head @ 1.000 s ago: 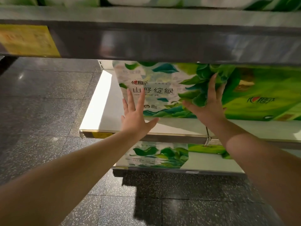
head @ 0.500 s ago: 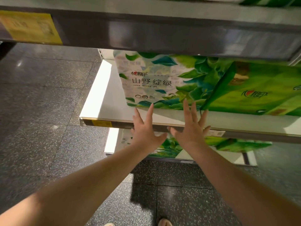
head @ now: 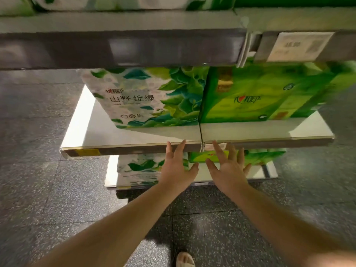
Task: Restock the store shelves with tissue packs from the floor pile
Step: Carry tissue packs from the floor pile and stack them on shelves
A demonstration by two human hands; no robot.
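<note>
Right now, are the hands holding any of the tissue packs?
No. The left hand and right hand are both open, fingers spread, holding nothing, below the white leafy tissue pack on the shelf.

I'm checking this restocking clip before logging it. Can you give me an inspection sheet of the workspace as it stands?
Surface: middle shelf, front strip bare.
Job's things: white leaf-print tissue pack beside green tissue pack, both set back on that shelf; more packs on the lower shelf.
Clutter: nothing seen.
Grippers: left hand and right hand open, fingers spread, holding nothing, in front of the shelf edge.
Cables: nothing seen.
Surroundings: speckled dark floor; price tag on the upper shelf rail; a sandalled foot.
</note>
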